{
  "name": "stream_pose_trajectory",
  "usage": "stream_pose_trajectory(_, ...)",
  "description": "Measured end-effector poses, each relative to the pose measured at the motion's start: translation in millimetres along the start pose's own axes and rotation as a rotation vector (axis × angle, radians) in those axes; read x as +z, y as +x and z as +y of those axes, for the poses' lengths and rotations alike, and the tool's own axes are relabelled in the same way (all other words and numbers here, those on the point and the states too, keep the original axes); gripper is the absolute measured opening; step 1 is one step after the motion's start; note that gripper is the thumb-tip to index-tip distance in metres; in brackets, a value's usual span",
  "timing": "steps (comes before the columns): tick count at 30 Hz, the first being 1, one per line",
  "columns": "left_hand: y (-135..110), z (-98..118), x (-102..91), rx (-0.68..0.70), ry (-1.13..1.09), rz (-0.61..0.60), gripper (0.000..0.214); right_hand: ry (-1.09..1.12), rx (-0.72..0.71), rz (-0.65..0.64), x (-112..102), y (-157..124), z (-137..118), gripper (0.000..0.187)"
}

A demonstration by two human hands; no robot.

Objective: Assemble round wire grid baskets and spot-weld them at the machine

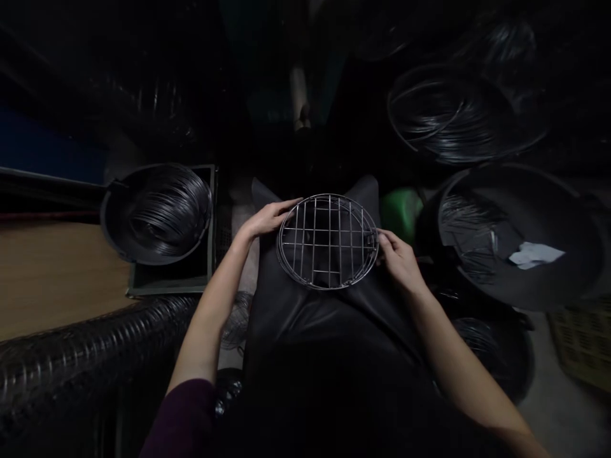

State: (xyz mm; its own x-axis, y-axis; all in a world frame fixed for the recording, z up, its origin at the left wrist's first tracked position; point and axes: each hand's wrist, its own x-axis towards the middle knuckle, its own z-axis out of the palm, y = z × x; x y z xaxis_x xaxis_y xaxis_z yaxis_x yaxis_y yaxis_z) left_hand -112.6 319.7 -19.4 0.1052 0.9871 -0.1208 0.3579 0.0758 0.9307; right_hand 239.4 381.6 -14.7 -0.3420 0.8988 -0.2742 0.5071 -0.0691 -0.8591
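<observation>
So there's this round, shiny metal wire rack with a grid middle (329, 244) sitting right over the black-aproned lap (310, 324), with the right hand (400, 257) pinching its right rim. Left hand's (268, 219) got fingers along the upper-left rim, though I can't tell if it's actually gripping.

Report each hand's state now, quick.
Left hand: at the upper-left rim of the round wire rack; whether closed cannot be told.
Right hand: closed, holding the rack's right rim.
</observation>
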Motion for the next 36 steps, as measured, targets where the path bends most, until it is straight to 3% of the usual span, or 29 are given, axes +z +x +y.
stream_pose_trajectory(7,14.3,10.2,21.6,0.016,0.17,0.237,0.036,-0.162,-0.147,0.15,12.9,-12.2,-0.4,0.052)
stream_pose_trajectory(11,7.1,13.9,23.6,0.025,0.165,0.441,0.032,-0.203,-0.207,0.141,12.2,12.4,-7.8,0.051)
stream_pose_trajectory(14,4.6,9.0,22.7,-0.043,0.159,0.576,0.031,-0.285,-0.211,0.146,12.9,36.4,-11.2,0.056)
stream_pose_trajectory(20,0.2,-1.5,15.7,-0.099,0.197,0.514,0.034,-0.241,-0.194,0.117,22.8,46.1,-13.7,0.056)
stream_pose_trajectory(27,-0.5,2.8,11.1,-0.188,0.306,0.462,0.037,-0.196,-0.242,0.095,18.0,49.9,-23.9,0.05)
stream_pose_trajectory(31,-0.3,9.5,17.7,-0.295,0.416,0.483,0.035,-0.205,-0.234,0.062,15.2,53.9,-20.9,0.05)
stream_pose_trajectory(36,-6.2,6.2,28.4,-0.263,0.423,0.561,0.033,-0.182,-0.194,0.066,17.0,52.1,-5.8,0.053)
